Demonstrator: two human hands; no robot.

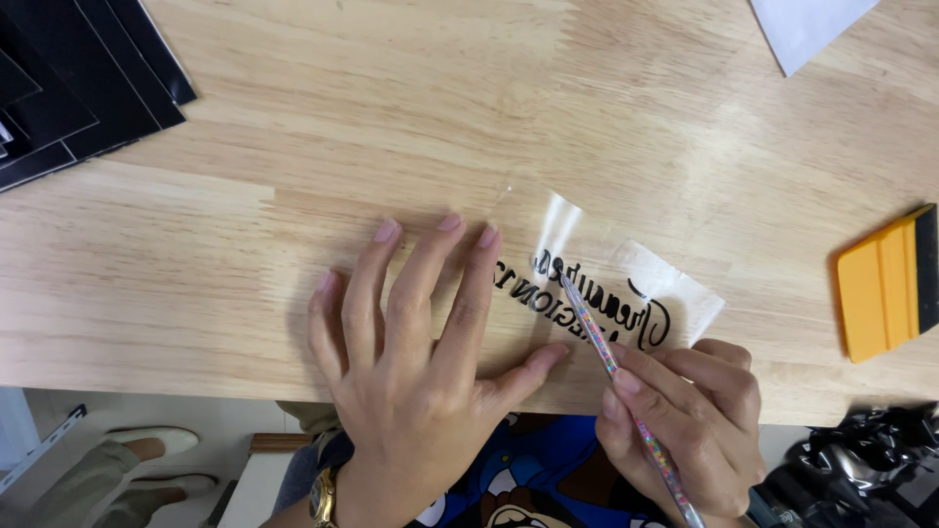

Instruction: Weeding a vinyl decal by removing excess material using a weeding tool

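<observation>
The person's left hand [416,362] lies flat and spread wide on the wooden desk [293,147] in the lower middle of the frame, fingers fanned out and gripping nothing; its thumb and fingertips press down on the left part of a clear film sheet with black cut lettering [587,298]. A gold wristwatch [323,499] shows on that wrist at the bottom edge.

The right hand [690,425], at the lower right, is closed in a pen grip around a thin weeding tool with a multicoloured beaded handle [626,396]. The tool slants up and to the left, and its tip touches the lettering near the top left of the film. The film lies in the middle of the frame near the desk's front edge, its upper edge catching glare, with white backing showing at its right end.

At the right edge of the frame an orange squeegee with a dark felt edge [890,284] lies on the desk, well apart from the hands. A stack of black sheets [78,88] fills the upper left corner, and a white sheet corner [807,29] shows at the upper right. Crumpled black material [861,460] sits at the lower right, below the desk edge. No containers are in view.
</observation>
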